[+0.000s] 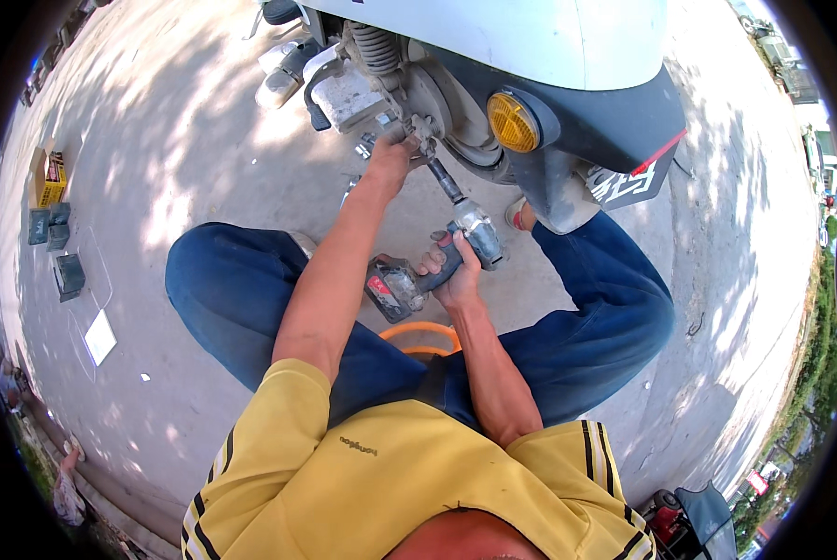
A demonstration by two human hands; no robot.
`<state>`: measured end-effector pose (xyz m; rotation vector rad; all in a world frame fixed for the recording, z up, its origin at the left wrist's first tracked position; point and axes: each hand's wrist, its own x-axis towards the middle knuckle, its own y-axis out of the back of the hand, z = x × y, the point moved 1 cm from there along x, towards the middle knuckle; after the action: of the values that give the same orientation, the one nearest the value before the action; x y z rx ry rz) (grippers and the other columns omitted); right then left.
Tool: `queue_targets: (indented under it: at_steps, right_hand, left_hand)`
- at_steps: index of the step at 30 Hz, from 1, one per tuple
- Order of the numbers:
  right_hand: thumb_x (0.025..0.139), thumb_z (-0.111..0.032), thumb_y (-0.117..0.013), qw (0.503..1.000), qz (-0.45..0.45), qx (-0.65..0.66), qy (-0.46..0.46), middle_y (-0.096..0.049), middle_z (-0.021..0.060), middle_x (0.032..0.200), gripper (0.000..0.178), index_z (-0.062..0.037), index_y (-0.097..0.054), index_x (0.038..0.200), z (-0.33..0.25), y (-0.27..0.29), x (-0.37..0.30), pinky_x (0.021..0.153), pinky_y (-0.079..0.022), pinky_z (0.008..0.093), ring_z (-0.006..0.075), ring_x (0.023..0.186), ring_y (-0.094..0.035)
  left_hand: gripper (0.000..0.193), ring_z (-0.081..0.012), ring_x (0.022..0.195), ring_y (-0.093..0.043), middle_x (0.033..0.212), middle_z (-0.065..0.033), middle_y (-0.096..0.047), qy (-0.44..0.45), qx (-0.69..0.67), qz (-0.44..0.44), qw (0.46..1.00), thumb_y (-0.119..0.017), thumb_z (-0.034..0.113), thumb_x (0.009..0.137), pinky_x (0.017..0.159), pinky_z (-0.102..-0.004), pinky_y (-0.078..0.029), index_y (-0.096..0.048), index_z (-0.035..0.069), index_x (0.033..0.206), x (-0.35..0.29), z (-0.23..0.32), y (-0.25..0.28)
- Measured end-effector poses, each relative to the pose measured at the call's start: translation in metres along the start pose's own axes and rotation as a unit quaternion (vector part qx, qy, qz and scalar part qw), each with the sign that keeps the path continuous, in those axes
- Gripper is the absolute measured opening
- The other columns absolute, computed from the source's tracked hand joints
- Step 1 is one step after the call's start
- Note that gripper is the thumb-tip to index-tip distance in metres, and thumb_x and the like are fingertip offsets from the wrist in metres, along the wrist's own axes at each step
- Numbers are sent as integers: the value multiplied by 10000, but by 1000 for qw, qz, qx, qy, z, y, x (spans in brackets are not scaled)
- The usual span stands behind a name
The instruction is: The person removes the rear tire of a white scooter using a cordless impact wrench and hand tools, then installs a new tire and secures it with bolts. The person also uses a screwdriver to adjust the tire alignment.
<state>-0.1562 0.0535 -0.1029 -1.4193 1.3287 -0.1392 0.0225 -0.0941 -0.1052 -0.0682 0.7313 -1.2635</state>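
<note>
My right hand (458,271) is wrapped round the grip of a cordless impact wrench (474,227), whose battery (390,287) points to the lower left. From its nose a dark socket extension (445,179) runs up to the metal parts beside the wheel hub (432,93) of a white and black scooter. My left hand (390,163) is closed at those parts, just left of the extension's far end, below a grey metal housing (348,96). Its fingertips and whatever they grip are mostly hidden.
A coil spring (374,49) stands above the housing. An orange signal lamp (514,121) and dark mudguard hang to the right. An orange ring-shaped seat (418,336) lies between my legs. Shoes (283,79) sit at the upper left; a yellow box (50,177) and dark boxes (69,277) lie far left.
</note>
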Motion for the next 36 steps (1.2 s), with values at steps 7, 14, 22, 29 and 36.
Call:
queue_targets:
  at_steps: [7, 14, 22, 29, 36]
  right_hand:
    - [947, -482, -671, 999, -31, 26, -28, -425, -20, 690, 455, -54, -574, 1068, -7, -9, 9, 661, -405, 348, 135, 607, -431]
    - [938, -306, -715, 999, 3, -47, 23, -448, -3, 694, 274, -84, -562, 983, -1, -5, 15, 657, -427, 358, 154, 604, -455]
    - [930, -227, -701, 998, 41, -45, 35, -441, 11, 677, 195, -112, -544, 910, 2, -4, 16, 652, -429, 368, 169, 609, -471]
    - [933, -220, -687, 996, 42, -68, 49, -440, 13, 676, 201, -105, -528, 887, 2, -10, 11, 656, -425, 368, 174, 613, -472]
    - [930, -217, -689, 997, 53, -40, 45, -441, 8, 664, 204, -114, -523, 869, 5, -3, 14, 658, -429, 372, 171, 610, -473]
  left_hand:
    - [212, -284, 1084, -696, 1156, -143, -696, 3, -10, 1, 1000, -516, 24, 1032, 1012, -481, -566, -617, -29, 1210, -1, 2, -2]
    - [237, -283, 1095, -694, 1171, -146, -691, -4, -5, 8, 1000, -509, 1, 1025, 1002, -473, -576, -618, -24, 1233, 0, 5, -4]
    - [226, -270, 1083, -700, 1163, -139, -697, -14, 12, 8, 1000, -518, 10, 1030, 964, -442, -595, -629, -22, 1223, 2, -1, -1]
    - [205, -247, 1044, -703, 1134, -116, -698, -27, 13, -2, 1000, -528, 35, 1046, 941, -424, -606, -638, -18, 1211, 3, -5, -3]
    - [211, -258, 1048, -703, 1143, -124, -693, -31, 6, 1, 1000, -515, 8, 1041, 957, -430, -606, -634, -25, 1212, 0, -6, -5]
